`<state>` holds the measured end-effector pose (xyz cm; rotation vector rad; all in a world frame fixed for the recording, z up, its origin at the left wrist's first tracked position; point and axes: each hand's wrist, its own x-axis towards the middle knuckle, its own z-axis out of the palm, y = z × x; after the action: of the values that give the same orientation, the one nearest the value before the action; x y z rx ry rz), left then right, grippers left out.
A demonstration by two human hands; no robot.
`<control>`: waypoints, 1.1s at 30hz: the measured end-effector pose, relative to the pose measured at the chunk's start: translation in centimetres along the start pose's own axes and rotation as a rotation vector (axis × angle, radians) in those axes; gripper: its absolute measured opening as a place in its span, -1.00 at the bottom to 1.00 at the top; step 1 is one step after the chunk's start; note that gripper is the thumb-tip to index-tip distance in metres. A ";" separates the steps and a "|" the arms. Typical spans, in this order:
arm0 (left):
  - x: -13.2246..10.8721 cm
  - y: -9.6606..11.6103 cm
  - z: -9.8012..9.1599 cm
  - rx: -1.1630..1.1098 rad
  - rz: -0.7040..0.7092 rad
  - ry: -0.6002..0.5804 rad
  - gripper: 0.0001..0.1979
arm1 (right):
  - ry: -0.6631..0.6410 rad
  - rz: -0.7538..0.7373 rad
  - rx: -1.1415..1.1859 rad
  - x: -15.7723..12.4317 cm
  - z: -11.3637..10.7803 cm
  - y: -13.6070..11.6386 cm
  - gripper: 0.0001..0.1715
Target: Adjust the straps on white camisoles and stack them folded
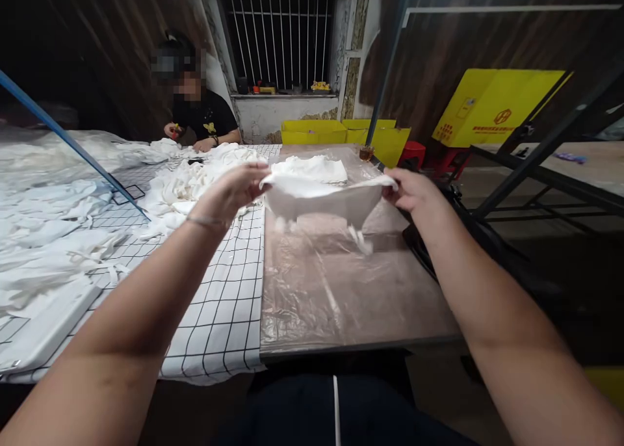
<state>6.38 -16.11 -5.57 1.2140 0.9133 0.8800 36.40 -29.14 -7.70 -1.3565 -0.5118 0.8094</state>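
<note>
1. Worktop, left part: covered by a white cloth with a black grid (229, 290), its near edge hanging over the table side. Loose white fabric (195, 179) is heaped along its far portion; more white pieces (63, 205) lie spread at the far left. A flat white object (58, 326) rests at the near left.
2. Worktop, right part: brownish surface under clear plastic sheeting (302, 303), creased and reflecting light. A stack of white fabric (309, 168) sits at its far end.
3. Grip: left hand (244, 184) and right hand (409, 189) each pinch one upper corner of a white cloth piece (322, 202), fingers closed on the edge. The hands are well apart, the upper edge stretched between them.
4. Position of piece: above the plastic sheeting, just nearer than the stack. Its lower edge is blurred; contact with the surface cannot be determined.
5. Far left: a co-worker (207, 118) in a black top sits at the table, forearms near the heap.
6. Far wall: barred window (283, 33), small items along the sill (285, 95), worn plaster below.
7. Far right: yellow boxes (312, 132) stand beyond the table end; a larger yellow carton (497, 108) rests tilted above red stools (446, 163). Dark metal framing (531, 140) stands at right.
8. Blue pole (73, 134) slants across the left side.
</note>
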 end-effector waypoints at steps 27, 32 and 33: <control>3.9 -13.8 -1.2 1.081 -0.152 -0.092 -0.65 | -0.094 0.138 -1.080 4.3 -3.2 11.3 -0.67; 3.8 -13.7 -1.5 1.356 -0.133 -0.135 -0.48 | -0.119 0.069 -1.287 4.8 -2.8 10.7 -0.60; 3.4 -13.9 -1.5 1.416 -0.130 -0.151 -0.49 | -0.143 0.089 -1.320 4.6 -3.0 10.8 -0.59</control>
<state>7.21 -14.29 -19.82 2.3056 1.5192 -0.1226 39.29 -27.46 -19.37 -2.5340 -1.2168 0.6151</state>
